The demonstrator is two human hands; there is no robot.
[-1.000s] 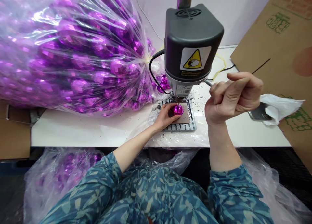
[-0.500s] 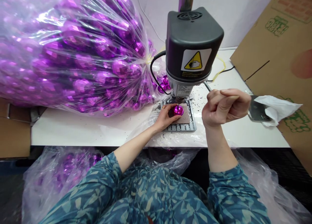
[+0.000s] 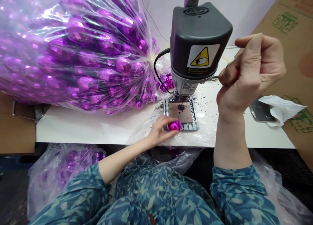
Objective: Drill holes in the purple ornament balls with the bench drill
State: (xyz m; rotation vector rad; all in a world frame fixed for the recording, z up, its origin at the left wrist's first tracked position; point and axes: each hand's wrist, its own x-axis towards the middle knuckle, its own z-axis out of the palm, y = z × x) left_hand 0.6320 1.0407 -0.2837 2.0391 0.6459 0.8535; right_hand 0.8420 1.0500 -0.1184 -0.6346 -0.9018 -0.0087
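Note:
My left hand (image 3: 160,131) pinches a shiny purple faceted ball (image 3: 174,125) between thumb and fingers, over the front edge of the metal drill base (image 3: 196,123). Behind the ball, a tan board (image 3: 174,112) with dark shavings (image 3: 181,106) lies on that base. A black-topped drill press (image 3: 199,32) stands over the board, a yellow hand-warning label on its front. My right hand (image 3: 251,71) is raised at the machine's right side, its fingers closed round the feed lever (image 3: 214,78); most of the lever is hidden by the hand.
A large clear bag (image 3: 85,55) of purple balls fills the left of the table (image 3: 85,130). Several loose purple pieces (image 3: 167,83) lie behind the base. At right are a phone (image 3: 262,110), a crumpled tissue (image 3: 281,108) and a cardboard box (image 3: 293,68). Another bag (image 3: 66,172) hangs below the table edge.
My left hand has drawn the purple ball from under the drill toward me, off the board. My right hand has risen with the lever. The view has shifted slightly.

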